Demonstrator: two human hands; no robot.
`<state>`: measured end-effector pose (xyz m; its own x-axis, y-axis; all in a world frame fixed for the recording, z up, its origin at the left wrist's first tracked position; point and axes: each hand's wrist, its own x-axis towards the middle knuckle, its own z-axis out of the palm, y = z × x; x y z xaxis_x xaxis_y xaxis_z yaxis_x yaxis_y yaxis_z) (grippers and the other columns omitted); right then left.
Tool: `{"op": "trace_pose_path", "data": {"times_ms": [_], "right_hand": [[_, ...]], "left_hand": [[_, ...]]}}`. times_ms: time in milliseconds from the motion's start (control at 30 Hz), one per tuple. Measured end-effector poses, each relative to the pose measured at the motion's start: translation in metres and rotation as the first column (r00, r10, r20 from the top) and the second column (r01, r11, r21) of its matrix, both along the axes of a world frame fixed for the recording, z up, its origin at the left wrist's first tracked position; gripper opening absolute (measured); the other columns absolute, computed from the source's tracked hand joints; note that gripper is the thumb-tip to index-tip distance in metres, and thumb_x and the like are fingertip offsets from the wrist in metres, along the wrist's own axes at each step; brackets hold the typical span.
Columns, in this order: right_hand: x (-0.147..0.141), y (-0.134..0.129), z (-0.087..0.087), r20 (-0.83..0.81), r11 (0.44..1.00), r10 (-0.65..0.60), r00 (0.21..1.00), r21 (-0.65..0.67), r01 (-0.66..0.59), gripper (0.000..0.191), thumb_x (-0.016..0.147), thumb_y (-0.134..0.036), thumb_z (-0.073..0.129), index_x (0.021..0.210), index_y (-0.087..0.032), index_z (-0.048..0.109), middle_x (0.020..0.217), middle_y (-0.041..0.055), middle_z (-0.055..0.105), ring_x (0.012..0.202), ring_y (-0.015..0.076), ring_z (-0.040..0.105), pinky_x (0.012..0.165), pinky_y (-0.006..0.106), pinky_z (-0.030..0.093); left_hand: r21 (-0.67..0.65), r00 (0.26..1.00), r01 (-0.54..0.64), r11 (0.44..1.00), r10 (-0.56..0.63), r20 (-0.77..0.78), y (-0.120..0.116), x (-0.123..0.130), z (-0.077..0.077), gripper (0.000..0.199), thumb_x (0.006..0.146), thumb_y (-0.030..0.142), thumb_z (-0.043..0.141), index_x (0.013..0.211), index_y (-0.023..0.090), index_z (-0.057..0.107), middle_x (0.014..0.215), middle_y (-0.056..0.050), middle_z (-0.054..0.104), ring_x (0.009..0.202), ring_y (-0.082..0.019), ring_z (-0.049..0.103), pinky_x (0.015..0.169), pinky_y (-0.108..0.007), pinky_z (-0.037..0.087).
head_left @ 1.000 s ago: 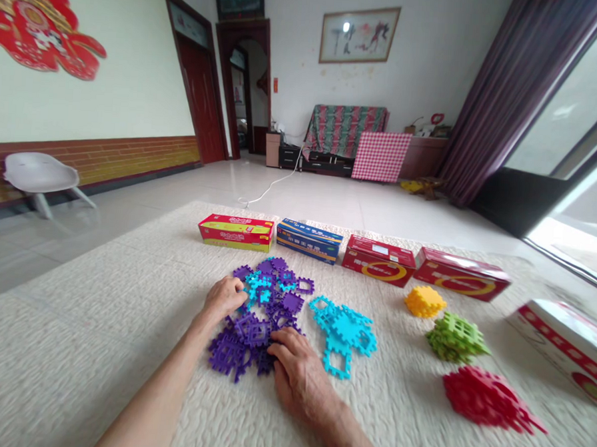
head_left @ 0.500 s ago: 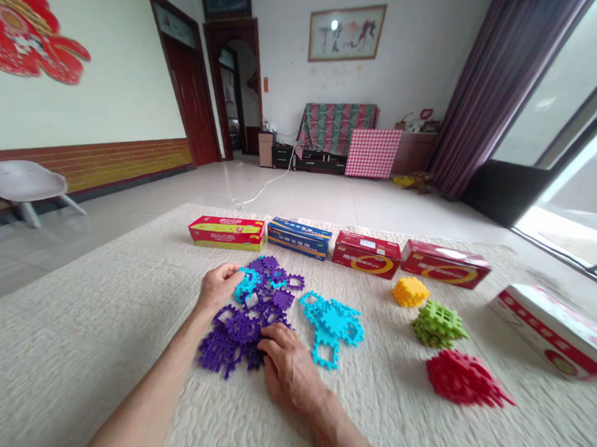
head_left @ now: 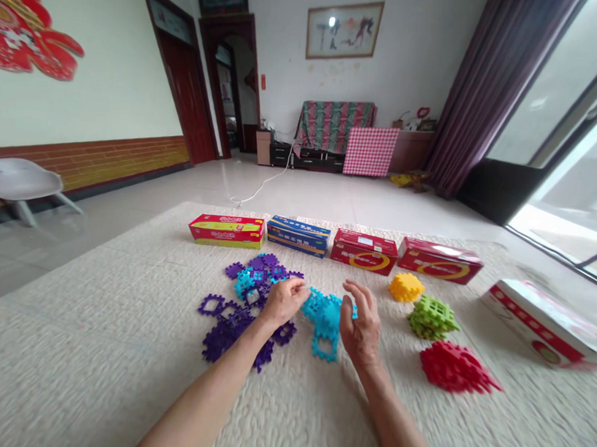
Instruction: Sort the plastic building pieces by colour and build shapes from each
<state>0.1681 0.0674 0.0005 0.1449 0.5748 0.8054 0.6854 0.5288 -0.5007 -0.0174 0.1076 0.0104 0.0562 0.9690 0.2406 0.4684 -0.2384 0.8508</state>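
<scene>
My left hand (head_left: pixel 284 300) hovers at the left edge of a heap of light-blue interlocking plastic pieces (head_left: pixel 328 313). Its fingertips are pinched together, and whatever they hold, if anything, cannot be made out. On the right of that heap is my right hand (head_left: pixel 361 325), its fingers spread and nothing visible in it. A larger heap of purple interlocking pieces (head_left: pixel 225 340) lies to the left, partly behind my left forearm. A few light-blue pieces (head_left: pixel 243 284) sit among the purple ones.
Yellow (head_left: pixel 406 287), green (head_left: pixel 432 317) and red (head_left: pixel 456 367) piles of pieces lie to the right. Behind stand a red-yellow box (head_left: pixel 226 232), a blue box (head_left: pixel 298 237) and two dark red boxes (head_left: pixel 364 252). A white-red box (head_left: pixel 543 326) stands far right on the cream quilted cover (head_left: pixel 124 308).
My left hand has moved right, from the light-blue pieces among the purple to the light-blue heap. My right hand has left the purple heap, moved right and opened. Some purple pieces have shifted.
</scene>
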Motion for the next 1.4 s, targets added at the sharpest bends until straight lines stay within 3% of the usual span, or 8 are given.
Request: {"op": "trace_pose_path", "data": {"times_ms": [133, 200, 267, 367, 633, 833, 1200, 1400], "right_hand": [[0.011, 0.006, -0.019, 0.009, 0.99, -0.053, 0.999, -0.134, 0.053, 0.025, 0.089, -0.03, 0.044, 0.102, -0.018, 0.061, 0.103, 0.0097, 0.064, 0.101, 0.0234, 0.057, 0.09, 0.043, 0.043], [0.014, 0.008, -0.025, -0.016, 0.974, -0.055, 0.998, -0.222, 0.05, 0.029, 0.089, -0.034, 0.042, 0.1, -0.017, 0.062, 0.1, 0.01, 0.066, 0.097, 0.0232, 0.059, 0.086, 0.04, 0.045], [0.015, 0.01, -0.028, -0.065, 0.956, -0.054, 0.996, -0.292, 0.033, 0.034, 0.089, -0.038, 0.04, 0.1, -0.016, 0.064, 0.098, 0.0101, 0.067, 0.094, 0.0224, 0.06, 0.081, 0.036, 0.046], [0.015, 0.011, -0.028, -0.124, 0.937, -0.064, 0.99, -0.349, 0.017, 0.037, 0.088, -0.041, 0.04, 0.098, -0.015, 0.065, 0.096, 0.01, 0.068, 0.09, 0.0217, 0.062, 0.076, 0.032, 0.047], [0.015, 0.011, -0.027, -0.173, 0.932, -0.056, 0.983, -0.362, -0.011, 0.035, 0.084, -0.041, 0.043, 0.092, -0.017, 0.068, 0.093, 0.0094, 0.07, 0.086, 0.0214, 0.065, 0.07, 0.029, 0.048], [0.015, 0.014, -0.031, -0.168, 0.933, -0.064, 0.984, -0.359, 0.0, 0.035, 0.085, -0.039, 0.042, 0.091, -0.017, 0.068, 0.092, 0.0093, 0.071, 0.085, 0.0209, 0.065, 0.071, 0.029, 0.048], [0.015, 0.014, -0.032, -0.152, 0.927, -0.071, 0.986, -0.376, 0.009, 0.036, 0.084, -0.038, 0.041, 0.091, -0.016, 0.069, 0.091, 0.0093, 0.071, 0.085, 0.0212, 0.065, 0.075, 0.03, 0.048], [0.015, 0.014, -0.032, -0.149, 0.925, -0.08, 0.986, -0.38, 0.017, 0.037, 0.084, -0.038, 0.04, 0.091, -0.017, 0.069, 0.092, 0.0092, 0.071, 0.085, 0.0214, 0.065, 0.077, 0.031, 0.048]], "left_hand": [[0.274, 0.928, -0.178, 0.945, 0.254, -0.273, 0.006, -0.047, 0.007, 0.027, 0.079, 0.027, 0.055, 0.101, 0.016, 0.069, 0.101, -0.011, 0.07, 0.095, -0.023, 0.065, 0.091, -0.037, 0.049], [0.24, 0.874, -0.258, 0.936, 0.332, -0.354, 0.012, -0.083, 0.007, 0.031, 0.076, 0.024, 0.057, 0.104, 0.016, 0.068, 0.107, -0.01, 0.068, 0.101, -0.024, 0.063, 0.095, -0.036, 0.047], [0.172, 0.842, -0.269, 0.948, 0.318, -0.437, 0.018, -0.113, 0.003, 0.037, 0.072, 0.021, 0.059, 0.108, 0.018, 0.067, 0.114, -0.008, 0.067, 0.107, -0.024, 0.061, 0.098, -0.033, 0.046], [0.121, 0.814, -0.253, 0.96, 0.279, -0.51, 0.026, -0.134, -0.009, 0.044, 0.071, 0.018, 0.055, 0.113, 0.018, 0.064, 0.121, -0.007, 0.064, 0.115, -0.023, 0.057, 0.102, -0.031, 0.042], [0.137, 0.836, -0.175, 0.975, 0.221, -0.502, 0.035, -0.129, -0.034, 0.051, 0.075, 0.033, 0.055, 0.123, 0.015, 0.057, 0.128, -0.012, 0.057, 0.122, -0.025, 0.049, 0.107, -0.037, 0.036], [0.037, 0.841, -0.227, 0.973, 0.215, -0.497, 0.03, -0.127, -0.024, 0.06, 0.074, 0.038, 0.059, 0.128, 0.013, 0.053, 0.127, -0.015, 0.055, 0.118, -0.027, 0.052, 0.102, -0.04, 0.04], [0.146, 0.824, -0.163, 0.976, 0.216, -0.524, 0.025, -0.124, -0.017, 0.05, 0.071, 0.033, 0.062, 0.119, 0.018, 0.062, 0.118, -0.01, 0.062, 0.108, -0.025, 0.058, 0.097, -0.036, 0.044], [0.136, 0.832, -0.234, 0.963, 0.271, -0.484, 0.023, -0.121, -0.012, 0.053, 0.068, 0.029, 0.065, 0.12, 0.017, 0.062, 0.108, -0.01, 0.065, 0.098, -0.024, 0.061, 0.089, -0.034, 0.048]]}}
